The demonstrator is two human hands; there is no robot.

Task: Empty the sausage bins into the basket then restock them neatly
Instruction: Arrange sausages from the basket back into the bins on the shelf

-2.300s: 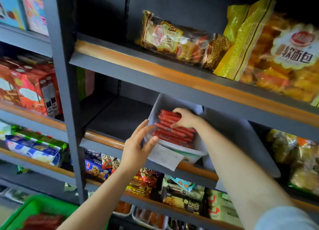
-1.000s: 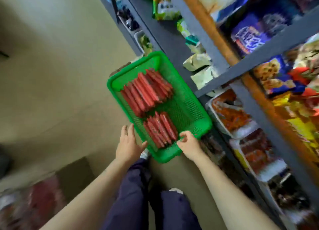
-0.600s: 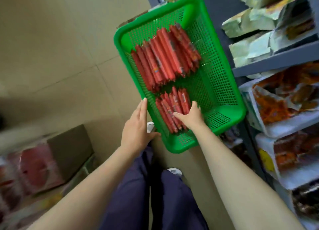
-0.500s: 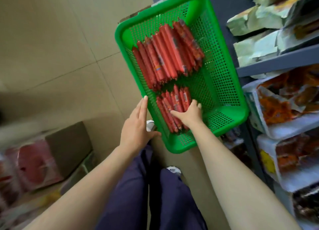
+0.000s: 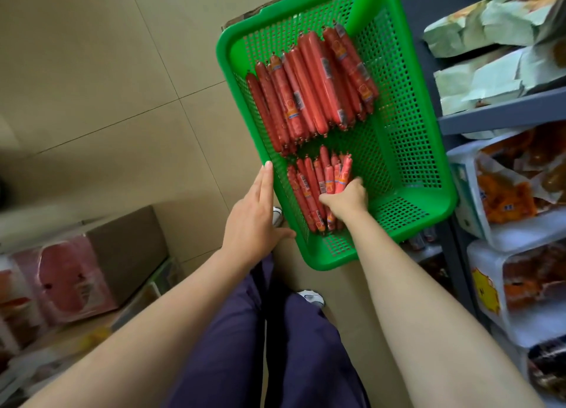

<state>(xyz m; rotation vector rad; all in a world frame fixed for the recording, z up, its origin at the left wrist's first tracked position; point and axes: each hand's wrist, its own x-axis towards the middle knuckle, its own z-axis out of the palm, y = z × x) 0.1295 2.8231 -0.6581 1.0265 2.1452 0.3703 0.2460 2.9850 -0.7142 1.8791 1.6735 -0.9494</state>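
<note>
A green mesh basket sits on the floor beside the shelving. It holds a pile of long red sausages at its far end and a bunch of short red sausages at its near end. My right hand is inside the basket, fingers curled round the near ends of the short sausages. My left hand lies flat, fingers straight, against the basket's left outer wall. No sausage bin is in view.
Grey shelves on the right carry pale green packets and white bins of orange snacks. A cardboard box and pink packets stand on the tiled floor at left. My legs and shoes are below the basket.
I have turned from the shelf bin down to the basket. Over the last half second my right hand has curled round the short sausages; the left has slid forward along the basket's wall.
</note>
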